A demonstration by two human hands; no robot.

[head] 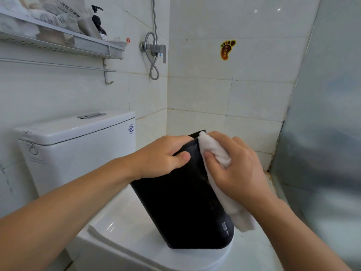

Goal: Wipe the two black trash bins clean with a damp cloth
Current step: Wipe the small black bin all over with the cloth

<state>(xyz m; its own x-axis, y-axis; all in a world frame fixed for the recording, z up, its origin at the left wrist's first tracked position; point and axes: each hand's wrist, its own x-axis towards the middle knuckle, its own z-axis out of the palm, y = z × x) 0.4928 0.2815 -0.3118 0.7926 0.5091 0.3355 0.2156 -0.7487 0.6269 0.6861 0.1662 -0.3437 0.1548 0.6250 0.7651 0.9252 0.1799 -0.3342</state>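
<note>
White bathroom tiles surround us. Our left hand [166,156] grips the black bin [181,208] on the toilet lid [121,222]; at three o'clock, our right hand [234,165] clutches the cloth [216,153] against it.

walls: white tile [195,94] | toilet cistern [78,137] left | shelf [64,42] above | shower valve [154,47]

Single head view, close above hands, facing forward and down over toilet [136,222] toward tiled corner [168,90].
</note>
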